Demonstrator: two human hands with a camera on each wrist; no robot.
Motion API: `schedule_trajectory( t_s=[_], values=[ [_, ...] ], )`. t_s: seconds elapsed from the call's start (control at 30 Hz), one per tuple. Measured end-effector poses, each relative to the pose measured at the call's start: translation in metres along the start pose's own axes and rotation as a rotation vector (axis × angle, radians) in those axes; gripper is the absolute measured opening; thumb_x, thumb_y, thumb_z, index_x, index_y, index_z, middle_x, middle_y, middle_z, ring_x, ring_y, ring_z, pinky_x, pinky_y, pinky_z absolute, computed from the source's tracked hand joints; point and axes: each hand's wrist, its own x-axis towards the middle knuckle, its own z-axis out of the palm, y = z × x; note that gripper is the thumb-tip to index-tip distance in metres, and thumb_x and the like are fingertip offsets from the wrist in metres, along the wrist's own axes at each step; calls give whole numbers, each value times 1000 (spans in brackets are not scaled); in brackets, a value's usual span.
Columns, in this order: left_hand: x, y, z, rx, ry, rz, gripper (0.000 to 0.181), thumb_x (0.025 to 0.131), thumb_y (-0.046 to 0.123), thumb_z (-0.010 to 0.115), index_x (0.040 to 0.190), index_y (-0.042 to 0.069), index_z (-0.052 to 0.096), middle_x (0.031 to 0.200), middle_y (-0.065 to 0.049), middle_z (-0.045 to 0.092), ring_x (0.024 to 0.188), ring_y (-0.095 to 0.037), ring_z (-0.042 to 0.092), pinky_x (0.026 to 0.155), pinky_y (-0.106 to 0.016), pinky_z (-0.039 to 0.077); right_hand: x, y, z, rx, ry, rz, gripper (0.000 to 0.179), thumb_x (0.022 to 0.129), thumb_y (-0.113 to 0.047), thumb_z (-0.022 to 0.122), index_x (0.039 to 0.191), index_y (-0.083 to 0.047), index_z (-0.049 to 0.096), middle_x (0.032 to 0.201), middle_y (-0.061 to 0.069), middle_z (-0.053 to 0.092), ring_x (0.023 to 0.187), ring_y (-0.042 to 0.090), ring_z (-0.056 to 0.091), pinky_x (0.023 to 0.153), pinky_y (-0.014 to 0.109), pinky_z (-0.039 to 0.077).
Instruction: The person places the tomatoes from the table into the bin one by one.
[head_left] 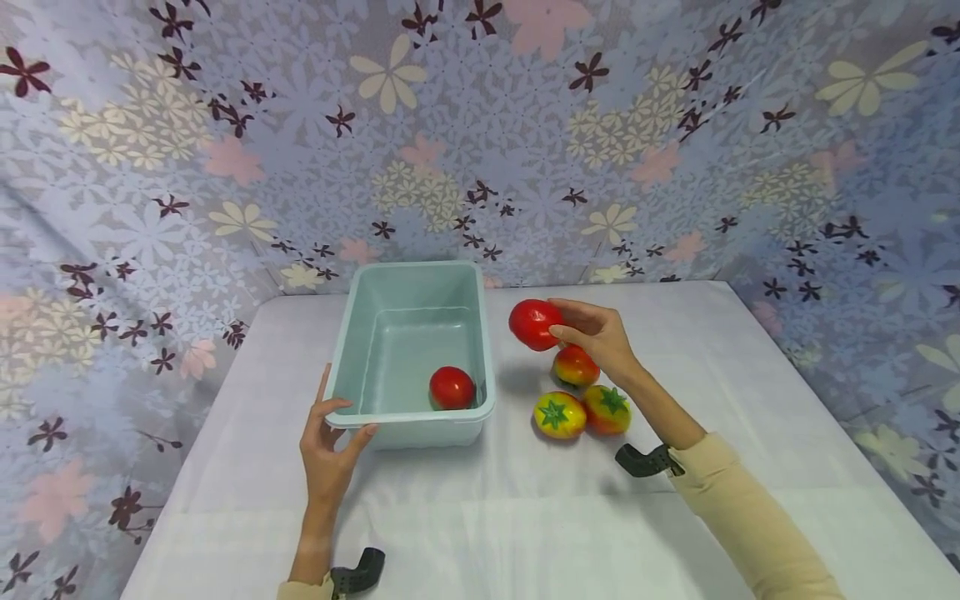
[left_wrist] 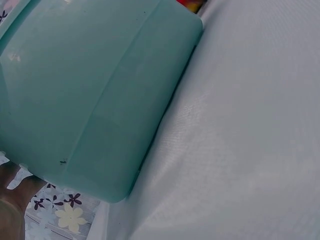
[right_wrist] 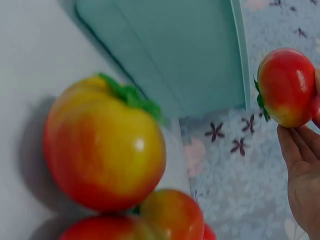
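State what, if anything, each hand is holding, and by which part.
The right hand holds a red tomato by its side, between thumb and fingers. The left hand grips the pale green bin at its near-left corner, by the rim.

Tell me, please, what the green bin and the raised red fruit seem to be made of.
Green bin: probably moulded plastic, slightly shiny, judging by its rounded corners and smooth walls.
Red fruit: perhaps painted plastic or foam, glossy; bright highlights show on its smooth skin, but a real one is possible too.
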Motion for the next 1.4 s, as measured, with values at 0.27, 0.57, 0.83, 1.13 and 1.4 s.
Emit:
schedule_trajectory(
  t_s=[0.27, 0.57, 0.83, 1.13, 1.4],
  values=[
    [3, 3, -3, 20, -17, -15, 48, 67, -23, 73, 109, -13, 51, 158, -14, 31, 138, -19, 43, 93, -18, 50, 4, -19, 24, 32, -45, -26, 43, 92, -11, 67, 132, 0, 58, 131, 16, 63, 112, 13, 64, 89, 25, 54],
    [9, 1, -6, 29, -26, -23, 47, 67, -22, 73, 108, -13, 51, 158, -14, 32, 139, -19, 41, 94, -17, 49, 12, -37, 54, 76, -126, 13, 46, 90, -10, 70, 133, -2, 57, 135, 17, 60, 123, 30, 58, 93, 34, 53],
    [16, 0, -8, 20, -44, 1, 47, 66, -23, 73, 107, -13, 51, 157, -19, 31, 139, -19, 41, 94, -17, 48, 21, -39, 74, 110, -191, 24, 48, 90, -11, 69, 135, -3, 56, 135, 15, 60, 126, 32, 57, 94, 38, 53],
    [20, -3, -2, 22, -34, -4, 47, 67, -23, 73, 107, -14, 50, 158, -17, 30, 140, -18, 40, 94, -17, 48, 35, -38, 79, 114, -241, -5, 47, 89, -5, 69, 134, -1, 56, 136, 17, 59, 123, 32, 58, 95, 35, 52],
    [22, -4, 6, 29, -17, -40, 47, 67, -23, 73, 107, -14, 50, 159, -12, 31, 140, -18, 40, 95, -17, 48, 45, -31, 77, 123, -308, -22, 47, 89, -5, 69, 134, 0, 56, 133, 19, 60, 119, 29, 61, 94, 34, 53]
  ],
)
